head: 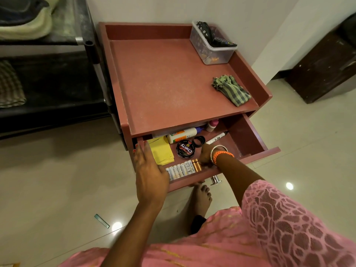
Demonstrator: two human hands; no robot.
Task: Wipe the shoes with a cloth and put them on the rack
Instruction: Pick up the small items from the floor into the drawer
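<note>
A green checked cloth [231,89] lies crumpled at the right edge of the red side table's top [163,83]. A dark shoe with a pale sole [23,18] sits on the top shelf of the black rack [81,40] at the upper left. The table's drawer [250,135] stands pulled out. My left hand [149,170] has its fingers straight and rests over the drawer's left side. My right hand [207,157] reaches down into the drawer beside the batteries [181,170]; its fingertips are hidden.
The drawer holds a shoe polish tin [185,149], yellow papers [161,151], a glue bottle [181,134] and a marker [217,138]. A clear plastic box [212,47] stands at the table's back right. A striped cloth [9,87] lies on the rack's lower shelf. My bare foot [202,197] is under the drawer.
</note>
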